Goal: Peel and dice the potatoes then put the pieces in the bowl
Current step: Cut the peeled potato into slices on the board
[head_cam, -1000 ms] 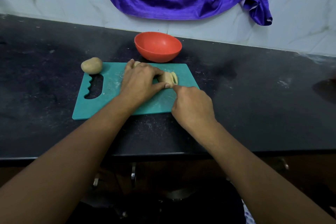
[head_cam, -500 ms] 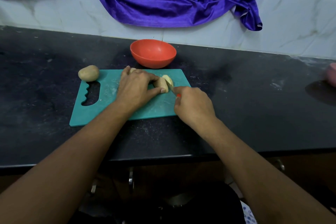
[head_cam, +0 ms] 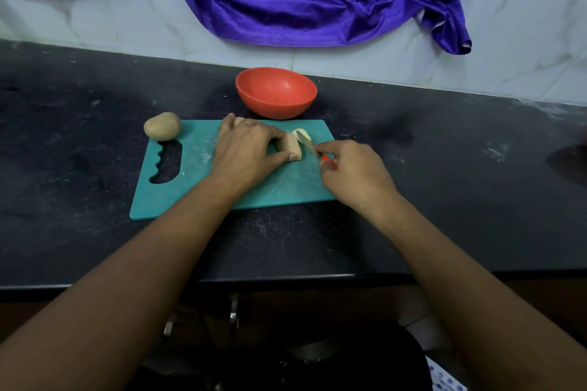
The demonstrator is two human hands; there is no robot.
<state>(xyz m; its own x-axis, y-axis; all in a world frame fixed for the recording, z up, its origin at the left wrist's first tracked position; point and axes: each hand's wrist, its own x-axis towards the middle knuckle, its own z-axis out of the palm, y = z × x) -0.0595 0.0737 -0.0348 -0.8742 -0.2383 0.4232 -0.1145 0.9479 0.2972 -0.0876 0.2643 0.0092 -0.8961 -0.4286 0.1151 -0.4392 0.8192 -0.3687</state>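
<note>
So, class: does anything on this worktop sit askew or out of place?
The teal cutting board lies skewed to the front edge of the counter; the unpeeled potato sits at its far-left corner, mostly off it.

Bowl behind board; whole potato at board's left.

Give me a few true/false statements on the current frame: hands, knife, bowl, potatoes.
1. The right hand grips a red-handled knife. True.
2. The red bowl holds diced potato. False: it looks empty.
3. The left hand holds the peeled potato on the cutting board. True.
4. The unpeeled potato lies by the board's right edge. False: it lies at the board's far-left corner.
</note>
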